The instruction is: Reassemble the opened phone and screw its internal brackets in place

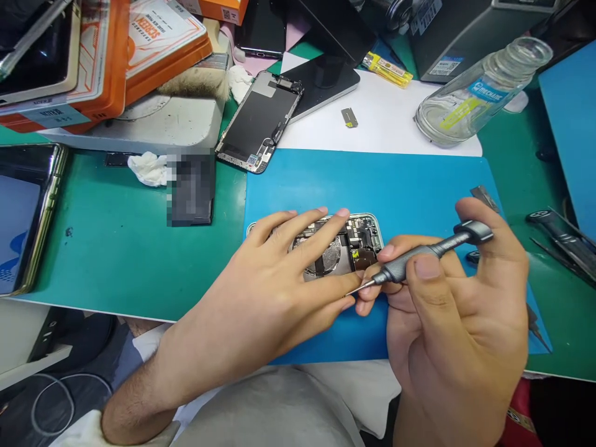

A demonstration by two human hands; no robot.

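Observation:
An opened phone (365,233) lies on the blue mat, its inner parts exposed. My left hand (288,273) rests palm down over it with fingers spread, covering much of its left and lower parts. My right hand (460,310) is closed around a grey precision screwdriver (400,266), the thumb on its shaft and a finger curled at its cap. The thin tip points down-left, close to my left index finger and thumb; whether it touches them or the phone I cannot tell.
A detached phone screen (261,121) lies beyond the blue mat (419,180). A small metal plate (349,118) sits on white paper near a tilted glass jar (479,93). Tweezers (563,242) are at right. A black battery-like block (193,189) and orange boxes (162,37) stand left.

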